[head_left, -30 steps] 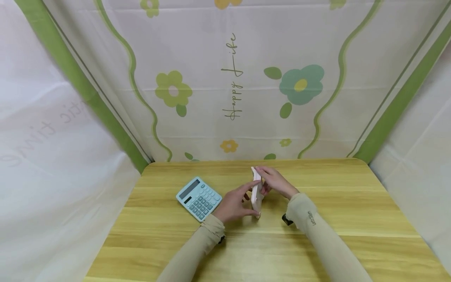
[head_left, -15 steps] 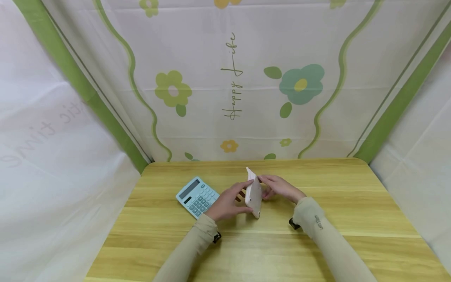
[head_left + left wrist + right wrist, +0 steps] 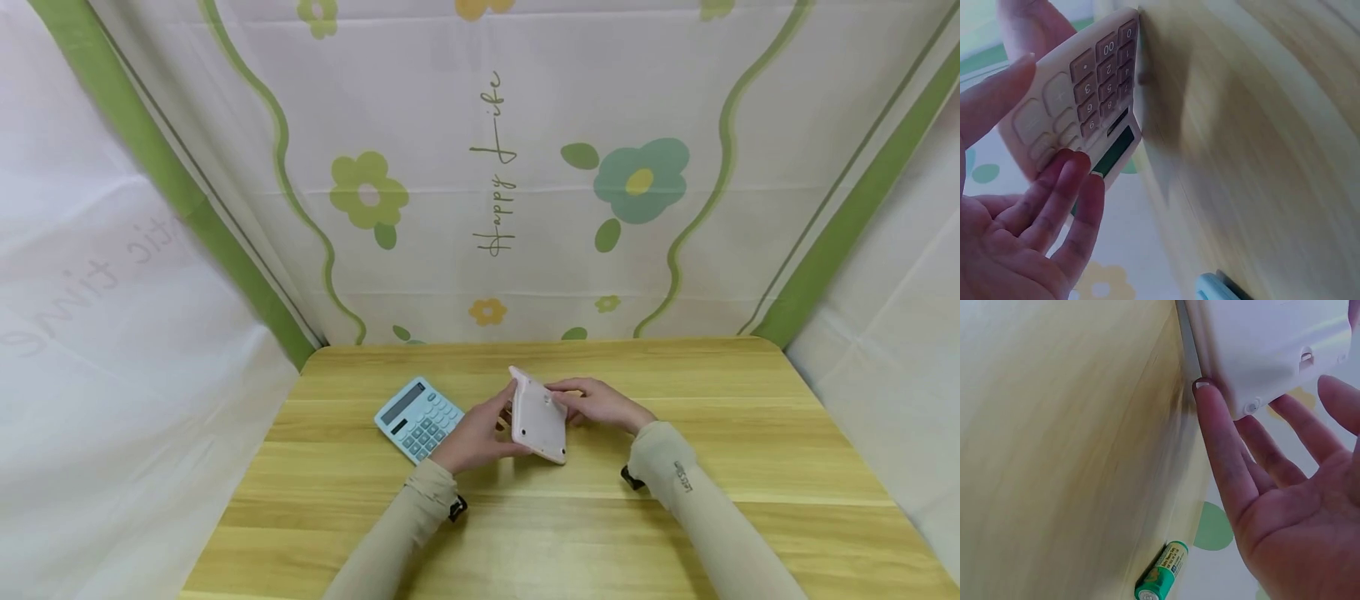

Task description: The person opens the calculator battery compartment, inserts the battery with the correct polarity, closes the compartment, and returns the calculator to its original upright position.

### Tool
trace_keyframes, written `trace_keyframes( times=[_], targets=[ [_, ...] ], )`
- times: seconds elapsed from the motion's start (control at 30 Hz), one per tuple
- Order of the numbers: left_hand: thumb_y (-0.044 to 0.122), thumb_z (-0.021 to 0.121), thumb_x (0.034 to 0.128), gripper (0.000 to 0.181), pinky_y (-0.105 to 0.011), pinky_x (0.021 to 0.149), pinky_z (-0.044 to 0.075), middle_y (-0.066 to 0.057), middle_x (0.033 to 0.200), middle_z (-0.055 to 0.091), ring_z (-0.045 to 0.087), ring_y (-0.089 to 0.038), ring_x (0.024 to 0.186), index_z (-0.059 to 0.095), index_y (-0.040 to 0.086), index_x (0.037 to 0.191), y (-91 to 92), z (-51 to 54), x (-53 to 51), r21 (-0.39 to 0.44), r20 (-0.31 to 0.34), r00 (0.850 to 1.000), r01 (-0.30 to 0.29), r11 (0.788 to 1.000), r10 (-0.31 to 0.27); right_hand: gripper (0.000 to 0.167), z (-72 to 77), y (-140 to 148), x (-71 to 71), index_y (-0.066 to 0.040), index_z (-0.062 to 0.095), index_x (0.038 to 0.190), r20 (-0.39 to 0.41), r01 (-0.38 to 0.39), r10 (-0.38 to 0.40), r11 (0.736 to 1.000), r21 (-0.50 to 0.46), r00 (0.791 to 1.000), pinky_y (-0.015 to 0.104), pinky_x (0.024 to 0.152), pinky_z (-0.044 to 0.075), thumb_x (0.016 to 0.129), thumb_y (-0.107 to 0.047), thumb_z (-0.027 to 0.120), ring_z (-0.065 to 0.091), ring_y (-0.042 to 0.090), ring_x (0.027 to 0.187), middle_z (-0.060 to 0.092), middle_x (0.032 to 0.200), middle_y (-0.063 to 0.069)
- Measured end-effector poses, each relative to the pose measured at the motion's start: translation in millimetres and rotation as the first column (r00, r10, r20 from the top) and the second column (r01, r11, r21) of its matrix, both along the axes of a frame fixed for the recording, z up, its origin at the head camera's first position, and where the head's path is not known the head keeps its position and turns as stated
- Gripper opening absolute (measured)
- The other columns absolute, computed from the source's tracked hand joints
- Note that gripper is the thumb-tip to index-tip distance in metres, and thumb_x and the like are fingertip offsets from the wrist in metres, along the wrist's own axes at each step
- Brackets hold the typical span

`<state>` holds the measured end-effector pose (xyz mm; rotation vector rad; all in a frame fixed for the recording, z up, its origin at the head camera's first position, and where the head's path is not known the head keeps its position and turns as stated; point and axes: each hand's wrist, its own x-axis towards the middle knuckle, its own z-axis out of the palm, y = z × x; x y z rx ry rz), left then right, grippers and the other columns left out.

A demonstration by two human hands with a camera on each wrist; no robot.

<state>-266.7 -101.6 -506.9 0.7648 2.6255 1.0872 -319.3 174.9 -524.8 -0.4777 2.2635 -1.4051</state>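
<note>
A pink calculator (image 3: 542,421) stands tilted on its edge between the two hands, its back toward the head camera. My left hand (image 3: 477,433) grips its left side; the left wrist view shows the left hand (image 3: 1029,219) with thumb on the edge of the pink calculator (image 3: 1079,94) and fingertips over the keys and display. At its right side, my right hand (image 3: 603,406) touches it. In the right wrist view the right hand (image 3: 1297,506) has its fingers stretched along and behind the edge of the calculator (image 3: 1266,350), near a small catch on its back.
On the wooden table (image 3: 637,533), a blue calculator (image 3: 420,419) lies left of the pink one, partly behind my left hand. A green battery (image 3: 1163,575) lies on the table in the right wrist view. A patterned curtain (image 3: 450,208) hangs behind the table.
The pink calculator has turned so its back faces the head camera more. My left hand has shifted left with it; my right hand has moved down and right from its top edge.
</note>
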Motion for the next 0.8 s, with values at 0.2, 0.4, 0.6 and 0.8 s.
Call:
trace_keyframes(
  times=[0.2,0.4,0.6,0.8],
  targets=[
    [0.033,0.087,0.0854,0.110,-0.026,0.090,0.056,0.005,0.120,0.067,0.062,-0.008,0.105,0.016,0.016,0.168,-1.8,1.2,0.3,-0.027,0.002,1.000,-0.004,1.000,0.004,0.042,0.3,2.3,0.4,-0.005,0.055,0.149,-0.015,-0.006,0.006,1.000,0.000,1.000,0.044,0.086,0.062,0.110,-0.020,0.053,0.072,0.024,0.098,0.050,0.152,0.027],
    [0.033,0.088,0.0844,0.109,-0.027,0.089,0.056,0.004,0.115,0.068,0.063,-0.010,0.102,0.019,0.013,0.167,-4.1,1.2,0.1,-0.047,-0.002,1.000,-0.001,0.999,0.001,0.040,-0.7,0.4,0.4,-0.002,0.059,0.145,-0.060,-0.028,0.028,1.000,0.012,0.998,0.044,0.084,0.063,0.107,-0.016,0.057,0.072,0.024,0.096,0.054,0.147,0.027],
    [0.033,0.089,0.0836,0.109,-0.026,0.088,0.055,0.004,0.115,0.069,0.064,-0.009,0.102,0.021,0.010,0.166,-3.8,0.8,0.4,-0.091,-0.001,1.000,-0.016,0.996,0.015,0.039,-0.9,0.4,-0.3,-0.003,0.061,0.143,-0.092,-0.026,0.031,0.998,0.053,0.995,0.041,0.081,0.063,0.106,-0.014,0.060,0.072,0.024,0.093,0.056,0.145,0.026],
    [0.033,0.090,0.0825,0.110,-0.026,0.087,0.055,0.003,0.114,0.069,0.064,-0.009,0.099,0.022,0.010,0.166,-2.8,-1.1,0.3,-0.108,-0.002,1.000,-0.023,0.994,0.023,0.039,-0.4,1.1,-0.9,-0.003,0.062,0.142,-0.121,-0.031,0.043,0.995,0.094,0.992,0.039,0.077,0.062,0.105,-0.014,0.061,0.072,0.025,0.089,0.058,0.143,0.026]
  ],
)
